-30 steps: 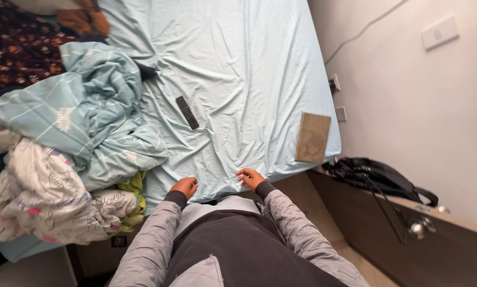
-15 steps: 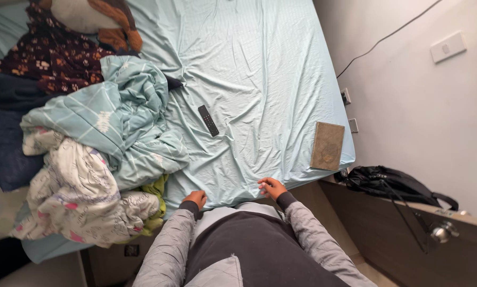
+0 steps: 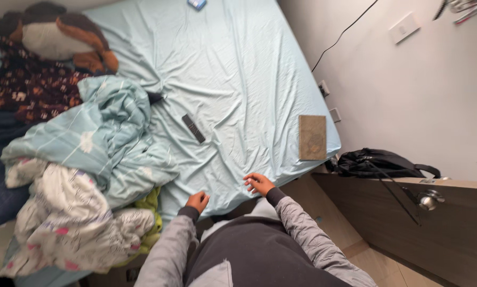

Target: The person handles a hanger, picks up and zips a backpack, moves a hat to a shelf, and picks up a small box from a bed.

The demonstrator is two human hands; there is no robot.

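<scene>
Since the earlier frame the view has swung, bringing a stuffed toy [image 3: 57, 40] into the far left corner, and the right hand [image 3: 258, 184] has lifted slightly off the near edge of the pale blue fitted sheet [image 3: 238, 79].

A tug on the sheet could, I judge, slide the black remote [image 3: 194, 128] or tip the flat brown book [image 3: 312, 137] off the right edge.

The left hand [image 3: 198, 201] is curled loosely at the near sheet edge, holding nothing visible; the right hand hovers, fingers spread and empty. Crumpled duvets [image 3: 84, 159] lie heaped left.
</scene>
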